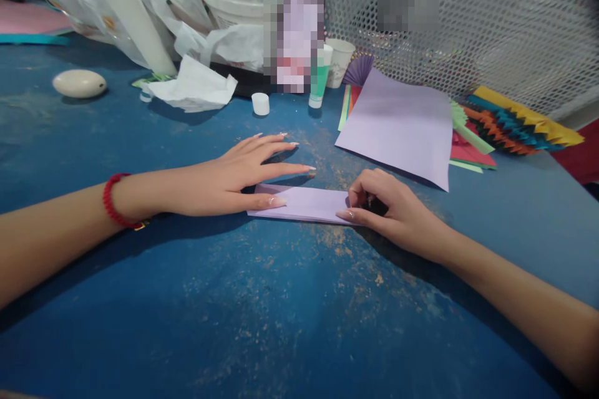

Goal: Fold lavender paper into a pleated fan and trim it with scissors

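blue desk [299, 324] holds a folded lilac paper strip [299, 204] near its middle. left hand [224, 177] lies open, thumb pressing the strip's left end; right hand [393, 212] curls, pinching the right end. uneven pressure could make the paper slide and the fold go crooked.

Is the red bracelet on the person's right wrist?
No, the red bracelet is around the left wrist, and the right wrist has nothing on it.

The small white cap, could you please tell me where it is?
In the head view, the small white cap sits on the blue table, between the crumpled white tissue and the green tube.
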`<act>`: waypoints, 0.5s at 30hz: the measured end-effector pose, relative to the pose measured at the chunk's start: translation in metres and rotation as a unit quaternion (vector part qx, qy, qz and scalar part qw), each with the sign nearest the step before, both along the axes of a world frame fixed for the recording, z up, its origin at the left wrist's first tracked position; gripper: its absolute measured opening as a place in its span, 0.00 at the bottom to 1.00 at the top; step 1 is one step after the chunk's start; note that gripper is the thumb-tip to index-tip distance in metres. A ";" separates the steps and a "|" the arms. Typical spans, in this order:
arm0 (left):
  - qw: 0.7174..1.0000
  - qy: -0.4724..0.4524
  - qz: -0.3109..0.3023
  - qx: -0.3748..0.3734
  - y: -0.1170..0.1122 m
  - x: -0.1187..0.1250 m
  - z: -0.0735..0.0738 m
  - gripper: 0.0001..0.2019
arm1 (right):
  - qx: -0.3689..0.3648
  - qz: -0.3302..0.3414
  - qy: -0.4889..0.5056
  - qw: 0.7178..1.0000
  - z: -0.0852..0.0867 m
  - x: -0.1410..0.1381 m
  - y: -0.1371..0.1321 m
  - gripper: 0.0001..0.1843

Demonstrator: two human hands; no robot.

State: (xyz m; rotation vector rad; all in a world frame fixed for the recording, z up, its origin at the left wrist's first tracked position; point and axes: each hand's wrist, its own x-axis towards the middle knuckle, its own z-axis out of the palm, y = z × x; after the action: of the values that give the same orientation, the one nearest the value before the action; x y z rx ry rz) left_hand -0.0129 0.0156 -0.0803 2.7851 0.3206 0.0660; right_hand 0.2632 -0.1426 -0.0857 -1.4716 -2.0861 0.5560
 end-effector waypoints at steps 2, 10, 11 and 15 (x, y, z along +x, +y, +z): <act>1.000 0.008 -0.007 0.000 -0.001 0.000 0.002 0.27 | -0.001 0.000 0.000 1.000 0.001 -0.001 0.001 0.12; 0.999 0.031 -0.031 0.011 -0.003 0.001 0.004 0.25 | 0.009 -0.001 -0.019 1.000 0.002 -0.001 0.001 0.09; 0.999 0.032 -0.033 0.015 -0.003 0.001 0.004 0.25 | 0.009 0.000 -0.021 1.000 0.002 -0.001 0.001 0.09; 0.998 0.043 -0.041 0.031 -0.002 0.001 0.001 0.26 | 0.008 0.010 -0.025 1.000 0.000 0.000 0.001 0.10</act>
State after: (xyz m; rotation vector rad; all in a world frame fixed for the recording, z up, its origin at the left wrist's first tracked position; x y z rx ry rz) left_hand -0.0122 0.0133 -0.0792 2.8647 0.2291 -0.0646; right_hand 0.2635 -0.1418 -0.0854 -1.4709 -2.1420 0.5146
